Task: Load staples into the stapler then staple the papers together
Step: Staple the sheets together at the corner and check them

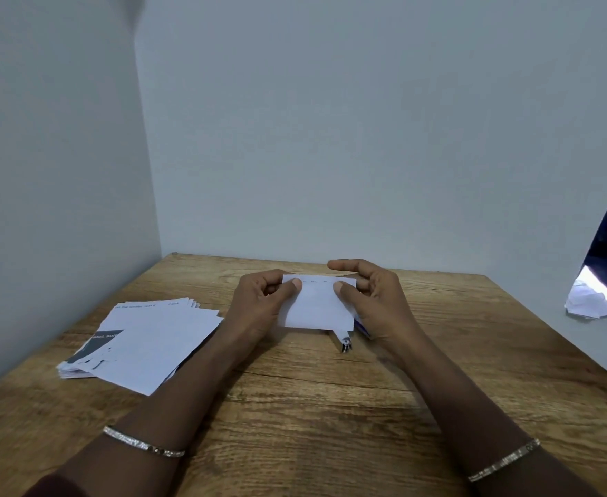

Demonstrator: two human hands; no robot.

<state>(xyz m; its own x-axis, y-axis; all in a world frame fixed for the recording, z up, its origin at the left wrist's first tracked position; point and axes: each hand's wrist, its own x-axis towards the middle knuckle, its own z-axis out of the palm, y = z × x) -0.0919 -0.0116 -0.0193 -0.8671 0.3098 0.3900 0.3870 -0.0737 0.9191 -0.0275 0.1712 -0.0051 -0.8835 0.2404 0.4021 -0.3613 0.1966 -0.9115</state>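
Paper slip point(318, 306) first: where is it, and what is it like?

I hold it over the wooden table point(330, 407), between both hands. It is small, white, rectangular and smooth, with a faint row of short marks along its top edge. Whether they are staples I cannot tell.

And your hands?

My left hand point(259, 303) pinches the left edge, thumb on the front, fingers curled behind. My right hand point(377, 299) pinches the right edge with its thumb, the forefinger stretched straight out above the slip.

The stapler?

A small shiny metal piece point(346, 344) lies on the grainy board just below the slip; what it is I cannot tell. A fanned stack of printed sheets point(151, 338) lies flat to my left. Thin metal bangles point(140, 443) ring both wrists.
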